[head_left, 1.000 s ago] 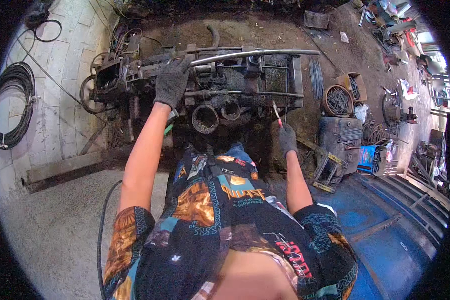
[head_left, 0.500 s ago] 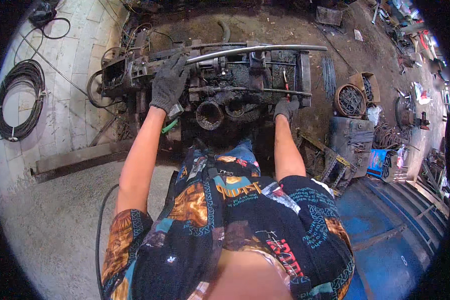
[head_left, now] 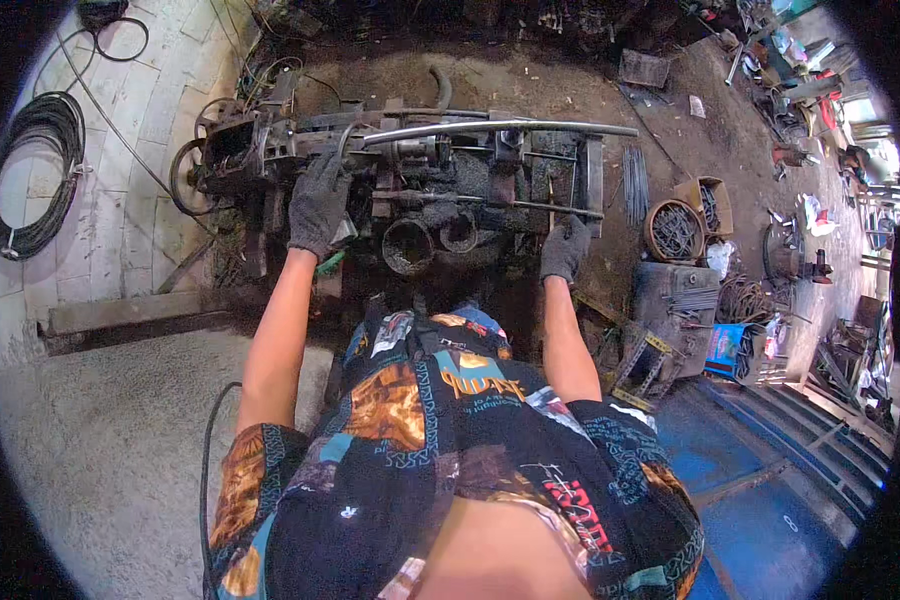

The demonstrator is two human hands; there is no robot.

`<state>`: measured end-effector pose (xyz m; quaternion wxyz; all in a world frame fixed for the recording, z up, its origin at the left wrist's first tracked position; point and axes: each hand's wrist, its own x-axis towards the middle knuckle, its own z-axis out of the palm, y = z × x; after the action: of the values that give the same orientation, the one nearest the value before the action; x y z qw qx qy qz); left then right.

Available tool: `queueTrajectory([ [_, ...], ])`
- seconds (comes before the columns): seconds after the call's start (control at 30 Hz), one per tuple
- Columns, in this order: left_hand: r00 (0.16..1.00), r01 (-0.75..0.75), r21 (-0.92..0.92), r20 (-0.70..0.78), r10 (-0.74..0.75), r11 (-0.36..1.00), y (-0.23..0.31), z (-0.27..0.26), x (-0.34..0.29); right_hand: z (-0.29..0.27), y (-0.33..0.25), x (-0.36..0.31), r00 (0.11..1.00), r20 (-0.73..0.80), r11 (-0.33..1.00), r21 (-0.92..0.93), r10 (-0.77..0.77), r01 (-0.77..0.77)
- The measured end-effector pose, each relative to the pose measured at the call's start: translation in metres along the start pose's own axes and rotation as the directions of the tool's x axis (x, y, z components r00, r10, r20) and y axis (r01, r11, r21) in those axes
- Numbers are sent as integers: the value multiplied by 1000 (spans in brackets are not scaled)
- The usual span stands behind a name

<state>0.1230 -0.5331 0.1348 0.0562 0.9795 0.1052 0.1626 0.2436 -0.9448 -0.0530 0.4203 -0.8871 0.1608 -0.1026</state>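
Note:
A dark, greasy machine with horizontal guide bars stretches out in front of me. Along its top lies a long, slightly curved-looking bare metal rod. My left hand, in a dark grey glove, is closed at the machine's left part, beside a curved metal piece; what the fingers grip is hidden. At the right end my right hand, gloved too, is curled below the front guide bar. A thin shaft shows above it, but what it holds is covered.
Round openings, one a wide pipe mouth, face me at the machine's front. Coiled black cable lies at far left. On the right are a round basket of metal pieces, a bundle of rods and a grey metal box.
My left hand has drawn back toward me, off the rod's left end. My right hand has shifted, and the red-handled tool seen near it is now out of sight. The view has shifted slightly.

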Motion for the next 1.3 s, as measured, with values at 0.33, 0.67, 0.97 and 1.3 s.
queueTrajectory([
  [0.33,989,-2,118,147,-15,993,-42,38,26,2,-249,101,524,60,526,185,-849,830],
  [0.67,940,58,236,313,-132,970,-30,78,62,38,-252,126,420,792,470,-193,-444,861],
  [0.97,978,69,192,180,-104,979,-61,123,57,47,-252,121,563,744,626,-255,-361,737],
  [1.3,974,-108,290,222,43,951,-75,157,69,73,-215,136,492,745,547,-204,-451,812],
])
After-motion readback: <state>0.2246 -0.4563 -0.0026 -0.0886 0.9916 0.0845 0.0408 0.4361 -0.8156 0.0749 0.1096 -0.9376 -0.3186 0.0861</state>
